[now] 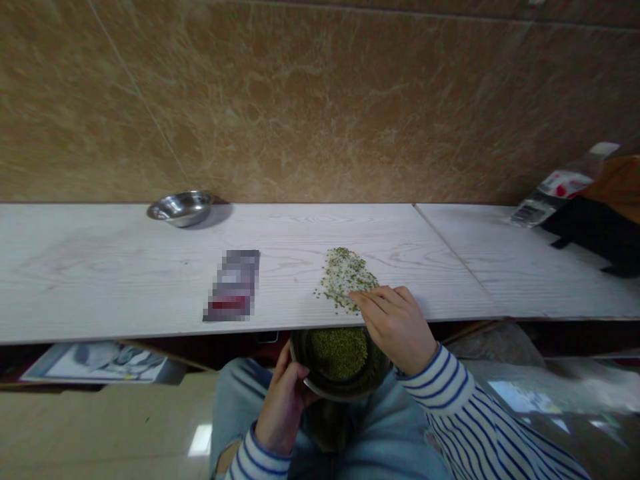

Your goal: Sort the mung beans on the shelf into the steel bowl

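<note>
A loose pile of white rice-like grains mixed with green mung beans (346, 273) lies near the front edge of the white counter. My right hand (397, 323) reaches over the pile's near right side, its fingertips pinched together at the grains. What sits between those fingertips is too small to make out. Below the counter edge, my left hand (287, 400) grips the rim of a metal bowl (345, 393), thumb on top and fingers around the outside. Green mung beans (340, 350) cover the bottom of this bowl, which is over my lap.
An empty shallow metal bowl (181, 209) stands against the wall at the left. A flat dark rectangular object (233, 285), pixelated, lies left of the pile. A plastic bottle (560, 187) leans on a dark bag (595, 230) at the far right. An open drawer (150, 373) juts out below left.
</note>
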Available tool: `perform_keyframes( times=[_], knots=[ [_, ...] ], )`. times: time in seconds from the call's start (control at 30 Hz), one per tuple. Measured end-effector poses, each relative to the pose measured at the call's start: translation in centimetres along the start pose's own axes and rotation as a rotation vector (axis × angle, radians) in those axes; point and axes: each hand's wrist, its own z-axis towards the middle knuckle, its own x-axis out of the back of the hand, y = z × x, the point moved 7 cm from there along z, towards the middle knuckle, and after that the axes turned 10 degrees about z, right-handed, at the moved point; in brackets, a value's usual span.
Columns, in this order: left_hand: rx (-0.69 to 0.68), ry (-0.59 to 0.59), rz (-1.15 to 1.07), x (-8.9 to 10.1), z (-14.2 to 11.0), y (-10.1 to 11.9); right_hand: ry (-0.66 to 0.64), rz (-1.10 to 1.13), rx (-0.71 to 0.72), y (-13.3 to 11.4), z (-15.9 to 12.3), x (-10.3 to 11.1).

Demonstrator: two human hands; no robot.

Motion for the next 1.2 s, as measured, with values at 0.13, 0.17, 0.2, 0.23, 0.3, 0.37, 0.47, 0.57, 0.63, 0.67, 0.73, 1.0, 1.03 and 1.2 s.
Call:
perform_keyframes(
  times=[0.13,0.17,0.2,0.23,0.3,0.37,0.47,0.57,0.63,0.67,0.73,1.0,1.03,1.2],
  knots=[
    [-0.005,0.038,0.028,0.3,0.0,0.3,-0.017,-0.004,0.01,-0.4,0.1,-0.2],
    [-0.002,0.036,0.026,0.3,0.1,0.4,-0.024,-0.005,0.01,-0.5,0.1,-0.3],
    [0.001,0.029,0.021,0.2,0.1,0.4,-0.031,-0.005,0.011,-0.7,0.2,-0.4],
    [0.0,0.02,0.015,0.1,0.1,0.4,-0.038,-0.002,0.013,-0.8,0.2,-0.5],
    [-0.003,0.008,0.007,-0.1,0.2,0.5,-0.051,0.01,0.02,-1.0,0.2,-0.6],
    [-0.002,0.001,0.001,-0.2,0.3,0.5,-0.052,0.028,0.023,-1.1,0.2,-0.4],
    [0.01,-0.008,-0.003,-0.2,0.3,0.5,-0.028,0.053,0.018,-1.0,0.0,0.2],
    [0.013,-0.01,0.002,0.1,0.4,0.5,-0.016,0.06,0.007,-0.9,-0.3,0.7],
    [0.009,-0.008,0.002,0.2,0.4,0.5,-0.015,0.053,0.006,-1.0,-0.4,0.8],
    [0.006,-0.01,0.002,0.3,0.4,0.5,-0.015,0.049,0.006,-1.1,-0.5,0.8],
    [0.001,-0.017,0.003,0.2,0.4,0.6,-0.014,0.042,0.007,-1.3,-0.6,0.7],
    [0.0,0.011,0.022,0.9,-0.1,0.8,-0.041,0.087,-0.004,-1.1,-1.1,0.8],
    [0.006,0.02,0.021,1.1,-0.2,0.7,-0.039,0.096,-0.009,-1.1,-1.1,0.9],
    [0.015,0.045,0.018,2.4,-0.8,0.4,-0.045,0.121,-0.031,-0.9,-1.2,1.1]
  ],
)
